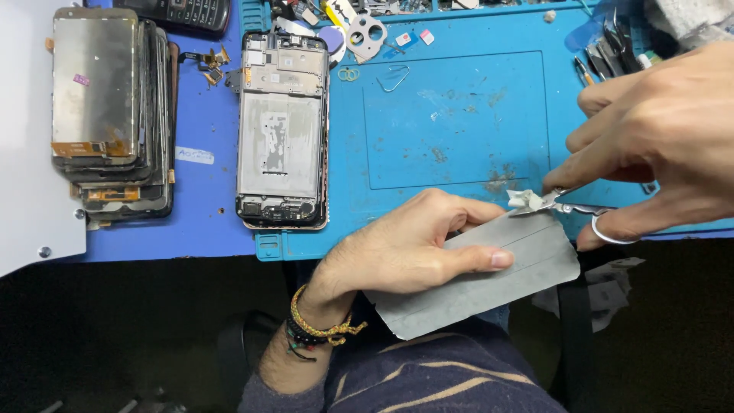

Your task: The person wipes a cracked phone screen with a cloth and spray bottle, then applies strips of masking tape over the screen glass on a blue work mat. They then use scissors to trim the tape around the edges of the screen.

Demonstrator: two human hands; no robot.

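The thin grey rectangular sheet (489, 279) sits over my lap at the edge of the blue work mat (459, 122), light and bendy, so I judge flat finger pressure suits it. My left hand (405, 248) pinches its long edge; my right hand (657, 145) clenches small metal scissors (569, 205) at its corner.

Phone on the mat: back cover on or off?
Off. The phone lies with its bare metal frame and inner parts showing; no back cover on it.

An opened phone frame (281, 130) is lying on the repair mat (459, 122), a stack of phone screens (111, 115) sitting left of it, tweezers (608, 57) resting far right
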